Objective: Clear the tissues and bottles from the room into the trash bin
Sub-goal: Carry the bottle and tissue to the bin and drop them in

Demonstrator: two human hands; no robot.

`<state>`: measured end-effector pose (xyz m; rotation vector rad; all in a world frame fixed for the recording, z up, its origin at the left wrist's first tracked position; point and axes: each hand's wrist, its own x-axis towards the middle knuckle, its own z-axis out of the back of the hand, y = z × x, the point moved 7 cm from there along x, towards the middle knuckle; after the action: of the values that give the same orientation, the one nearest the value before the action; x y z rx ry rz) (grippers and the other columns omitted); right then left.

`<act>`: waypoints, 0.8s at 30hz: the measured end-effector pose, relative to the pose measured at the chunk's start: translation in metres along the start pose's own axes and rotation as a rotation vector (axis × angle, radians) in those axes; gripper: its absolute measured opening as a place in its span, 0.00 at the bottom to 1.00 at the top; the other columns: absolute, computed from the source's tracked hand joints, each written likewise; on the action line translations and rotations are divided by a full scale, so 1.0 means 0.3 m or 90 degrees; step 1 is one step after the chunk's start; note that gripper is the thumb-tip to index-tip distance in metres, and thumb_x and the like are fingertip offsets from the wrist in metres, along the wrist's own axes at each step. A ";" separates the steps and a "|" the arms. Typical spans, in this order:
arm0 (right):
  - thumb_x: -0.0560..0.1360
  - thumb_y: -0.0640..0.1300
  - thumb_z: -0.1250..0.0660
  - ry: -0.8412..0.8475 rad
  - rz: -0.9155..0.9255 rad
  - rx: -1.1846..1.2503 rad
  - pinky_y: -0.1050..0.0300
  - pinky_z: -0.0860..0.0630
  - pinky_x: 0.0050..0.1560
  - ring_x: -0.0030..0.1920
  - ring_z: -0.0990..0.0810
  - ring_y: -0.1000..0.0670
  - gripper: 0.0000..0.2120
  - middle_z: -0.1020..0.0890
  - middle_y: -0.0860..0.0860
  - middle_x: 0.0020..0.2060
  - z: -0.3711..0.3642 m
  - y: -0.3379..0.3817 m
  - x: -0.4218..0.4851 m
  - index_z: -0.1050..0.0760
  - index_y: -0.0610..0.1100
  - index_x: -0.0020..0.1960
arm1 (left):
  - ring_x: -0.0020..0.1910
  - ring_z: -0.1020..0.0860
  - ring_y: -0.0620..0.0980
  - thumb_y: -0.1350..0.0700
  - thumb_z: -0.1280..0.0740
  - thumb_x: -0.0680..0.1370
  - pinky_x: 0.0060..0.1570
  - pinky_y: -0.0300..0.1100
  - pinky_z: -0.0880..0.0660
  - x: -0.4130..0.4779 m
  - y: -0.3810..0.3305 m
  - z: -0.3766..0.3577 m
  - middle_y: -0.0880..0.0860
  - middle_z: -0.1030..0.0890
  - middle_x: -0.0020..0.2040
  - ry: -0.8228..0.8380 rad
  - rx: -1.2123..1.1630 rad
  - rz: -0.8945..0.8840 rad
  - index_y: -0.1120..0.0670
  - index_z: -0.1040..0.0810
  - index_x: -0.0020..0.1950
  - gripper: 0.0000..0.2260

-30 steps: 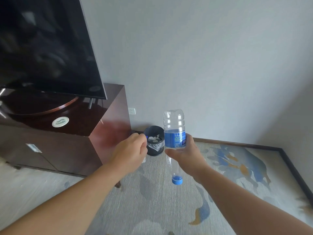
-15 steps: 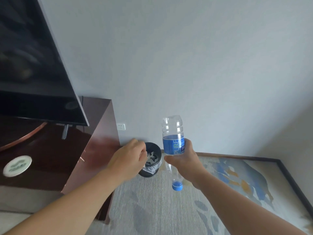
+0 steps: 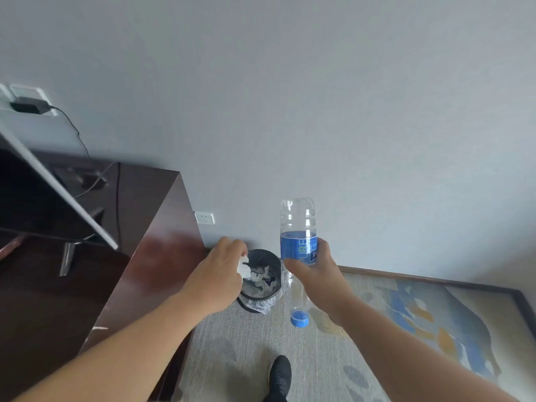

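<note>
A person's left hand (image 3: pixel 216 274) was stretched forward, knuckles up, over a small round black trash bin (image 3: pixel 262 251) lined with a crinkled clear plastic bag. Its curled fingers pinched a crumpled white tissue (image 3: pixel 243 266) just above the opening. The right hand (image 3: pixel 316 274), extended alongside, was wrapped around the blue-labelled middle of a clear ribbed plastic bottle (image 3: pixel 297 219). The bottle was held upside down just right of the bin, its blue screw cap (image 3: pixel 299 319) pointing at the floor. The two hands were near each other but apart.

More crumpled white paper (image 3: pixel 261 278) lay inside the bin, which stood at the foot of a plain grey wall (image 3: pixel 319 111), just beside a glossy dark reddish-brown wooden cabinet (image 3: pixel 162 256). A short-pile grey carpet (image 3: pixel 420 314) with blue and orange patches covered the floor. A flat television (image 3: pixel 43 198) stood on the cabinet, and a black shoe (image 3: pixel 280 378) showed at the bottom edge.
</note>
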<state>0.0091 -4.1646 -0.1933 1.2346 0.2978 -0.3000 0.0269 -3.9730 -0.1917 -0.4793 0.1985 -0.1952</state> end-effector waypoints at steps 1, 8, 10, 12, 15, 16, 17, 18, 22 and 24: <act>0.73 0.49 0.31 0.011 -0.001 0.002 0.59 0.28 0.43 0.47 0.22 0.54 0.22 0.22 0.53 0.49 0.005 -0.002 0.062 0.36 0.52 0.63 | 0.45 0.34 0.50 0.65 0.41 0.74 0.41 0.43 0.37 0.047 0.012 -0.013 0.48 0.36 0.55 0.001 0.000 0.017 0.52 0.34 0.58 0.15; 0.69 0.51 0.28 0.062 -0.011 -0.047 0.53 0.24 0.54 0.54 0.23 0.53 0.27 0.26 0.52 0.57 0.017 -0.063 0.419 0.37 0.57 0.62 | 0.43 0.34 0.50 0.64 0.40 0.75 0.40 0.44 0.39 0.312 0.096 -0.133 0.49 0.34 0.56 0.015 -0.029 0.099 0.52 0.35 0.61 0.16; 0.69 0.51 0.27 0.070 -0.011 -0.070 0.54 0.23 0.52 0.52 0.22 0.55 0.27 0.24 0.54 0.55 0.005 -0.086 0.499 0.37 0.56 0.62 | 0.44 0.33 0.50 0.64 0.41 0.74 0.40 0.43 0.38 0.370 0.130 -0.181 0.49 0.33 0.56 0.020 -0.044 0.111 0.52 0.35 0.61 0.16; 0.68 0.51 0.27 0.068 -0.007 -0.104 0.53 0.22 0.50 0.50 0.21 0.56 0.25 0.23 0.55 0.53 -0.013 -0.121 0.578 0.36 0.56 0.60 | 0.46 0.30 0.51 0.64 0.41 0.74 0.41 0.43 0.37 0.427 0.175 -0.237 0.49 0.31 0.57 0.027 -0.053 0.125 0.52 0.35 0.60 0.16; 0.67 0.51 0.27 0.063 -0.014 -0.144 0.51 0.21 0.48 0.49 0.21 0.55 0.25 0.23 0.58 0.51 -0.053 -0.207 0.694 0.35 0.57 0.59 | 0.50 0.27 0.53 0.63 0.40 0.75 0.42 0.44 0.35 0.503 0.264 -0.346 0.49 0.29 0.59 0.041 -0.061 0.154 0.51 0.35 0.59 0.15; 0.66 0.52 0.27 0.061 -0.018 -0.159 0.50 0.21 0.48 0.49 0.22 0.55 0.25 0.23 0.58 0.51 -0.071 -0.245 0.732 0.36 0.57 0.59 | 0.51 0.25 0.53 0.62 0.40 0.75 0.43 0.45 0.33 0.526 0.298 -0.390 0.48 0.29 0.60 0.049 -0.063 0.160 0.50 0.35 0.59 0.15; 0.66 0.52 0.27 0.059 -0.023 -0.172 0.49 0.21 0.49 0.50 0.22 0.55 0.26 0.23 0.59 0.51 -0.090 -0.286 0.768 0.36 0.58 0.59 | 0.51 0.24 0.53 0.61 0.39 0.75 0.43 0.45 0.32 0.548 0.332 -0.436 0.47 0.29 0.61 0.058 -0.063 0.166 0.49 0.35 0.59 0.14; 0.66 0.52 0.27 0.057 -0.029 -0.181 0.49 0.21 0.50 0.51 0.22 0.55 0.26 0.23 0.59 0.51 -0.112 -0.328 0.802 0.36 0.58 0.58 | 0.51 0.24 0.53 0.60 0.39 0.76 0.43 0.45 0.31 0.567 0.366 -0.483 0.47 0.29 0.61 0.067 -0.066 0.174 0.49 0.36 0.59 0.14; 0.66 0.50 0.26 0.065 -0.055 -0.199 0.54 0.23 0.49 0.51 0.23 0.56 0.27 0.24 0.57 0.52 -0.206 -0.505 0.927 0.36 0.57 0.60 | 0.47 0.23 0.52 0.58 0.38 0.77 0.43 0.47 0.27 0.634 0.492 -0.664 0.49 0.28 0.59 0.095 -0.075 0.197 0.49 0.35 0.60 0.14; 0.66 0.50 0.26 0.073 -0.065 -0.213 0.56 0.23 0.47 0.50 0.23 0.57 0.27 0.25 0.56 0.53 -0.249 -0.581 0.972 0.36 0.56 0.60 | 0.46 0.24 0.52 0.58 0.38 0.77 0.42 0.46 0.28 0.661 0.543 -0.745 0.50 0.28 0.58 0.105 -0.070 0.202 0.50 0.34 0.60 0.13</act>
<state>0.2074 -4.1643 -0.4791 0.9089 0.4905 -0.2550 0.1880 -3.9749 -0.4915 -0.5348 0.4439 0.0876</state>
